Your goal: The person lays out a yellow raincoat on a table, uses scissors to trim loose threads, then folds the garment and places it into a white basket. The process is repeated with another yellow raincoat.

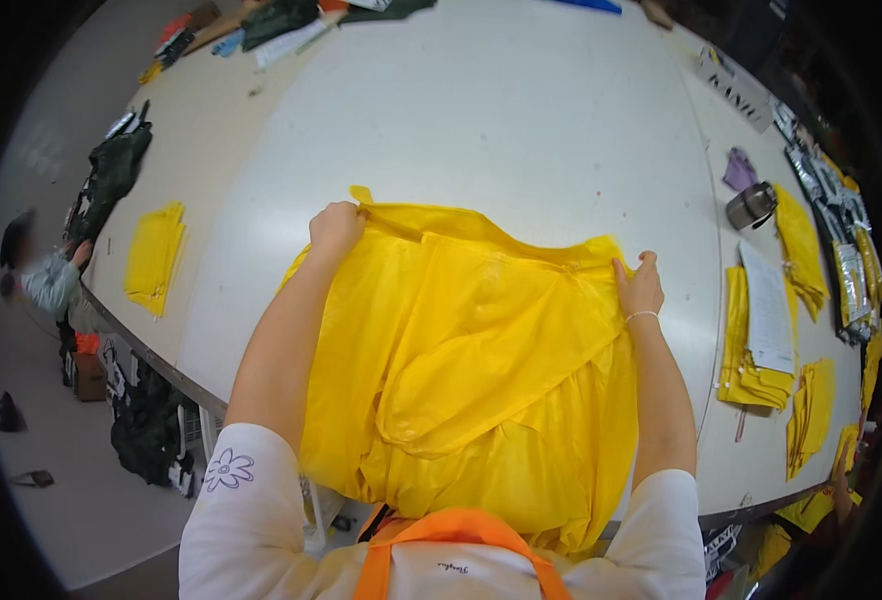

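A shiny yellow garment point(471, 320) is spread between my hands, with its far edge on the white table and its near part hanging down over the table's front edge. It looks like rainwear, but I cannot tell which piece. My left hand point(337, 227) is closed on the upper left corner of its long folded edge. A small yellow tab sticks up beside those fingers. At the upper right corner, my right hand point(641, 288) grips the same edge, which sags between the two hands. Creases and a rounded, layered panel show in the middle of the cloth.
A folded yellow piece point(155, 258) lies at the left. On the right are yellow stacks with a paper sheet point(767, 305) on top, a dark metal cup point(752, 206), a purple cloth point(738, 169) and a box point(735, 88). Another person point(51, 275) stands beyond the left edge.
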`<state>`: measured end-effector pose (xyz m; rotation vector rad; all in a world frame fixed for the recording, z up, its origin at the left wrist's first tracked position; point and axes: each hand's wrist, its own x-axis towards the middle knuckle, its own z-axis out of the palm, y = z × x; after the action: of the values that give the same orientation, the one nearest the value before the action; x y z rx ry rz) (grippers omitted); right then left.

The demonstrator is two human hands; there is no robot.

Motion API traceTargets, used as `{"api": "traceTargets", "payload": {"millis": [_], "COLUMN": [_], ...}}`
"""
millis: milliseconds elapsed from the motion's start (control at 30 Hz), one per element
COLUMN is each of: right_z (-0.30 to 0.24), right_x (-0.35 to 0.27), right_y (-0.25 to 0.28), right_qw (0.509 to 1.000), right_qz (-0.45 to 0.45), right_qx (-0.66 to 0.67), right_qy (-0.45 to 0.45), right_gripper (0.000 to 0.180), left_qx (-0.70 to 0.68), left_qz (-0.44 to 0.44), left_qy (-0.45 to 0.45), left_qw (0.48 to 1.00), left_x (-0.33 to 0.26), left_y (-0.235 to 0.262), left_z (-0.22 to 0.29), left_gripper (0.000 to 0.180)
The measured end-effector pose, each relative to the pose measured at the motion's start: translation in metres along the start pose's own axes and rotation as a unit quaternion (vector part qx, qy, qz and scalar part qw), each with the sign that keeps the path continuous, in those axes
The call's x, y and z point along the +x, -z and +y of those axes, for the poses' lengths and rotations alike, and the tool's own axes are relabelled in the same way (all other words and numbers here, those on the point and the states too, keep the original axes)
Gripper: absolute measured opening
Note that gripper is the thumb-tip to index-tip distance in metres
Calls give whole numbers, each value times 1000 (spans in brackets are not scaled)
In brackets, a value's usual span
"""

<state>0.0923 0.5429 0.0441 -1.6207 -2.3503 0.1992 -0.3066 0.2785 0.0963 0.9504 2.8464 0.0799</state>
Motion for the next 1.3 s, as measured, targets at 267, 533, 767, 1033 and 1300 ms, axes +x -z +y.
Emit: {"api": "traceTargets", "payload": {"millis": [267,533,767,1033,1300], "right_z": [27,-53,-95,-118,-97], "right_x": [-6,-180,-288,-262,-273], "right_y": [-37,93,8,91,111], "right_qw": [989,678,490,673,942], "right_qz": [97,-640,-399,-129,105], "right_qx": [90,331,670,689,318], "right_qy": [71,-147,-390,-236,25], "right_gripper": [42,44,34,35,28], "left_qx": [-12,-196,-570,-892,-801], "left_qz": [246,-519,-432,-405,-170], "left_qy": [-143,76,-50,187,241], "left_qw": [959,828,697,76,521], "left_x": [-8,-232,-288,-340,-335], "left_y": [-55,7,-50,-27,-26], "left_z": [-2,-41,-11,70,66], "left_gripper": [25,38,52,51,22]}}
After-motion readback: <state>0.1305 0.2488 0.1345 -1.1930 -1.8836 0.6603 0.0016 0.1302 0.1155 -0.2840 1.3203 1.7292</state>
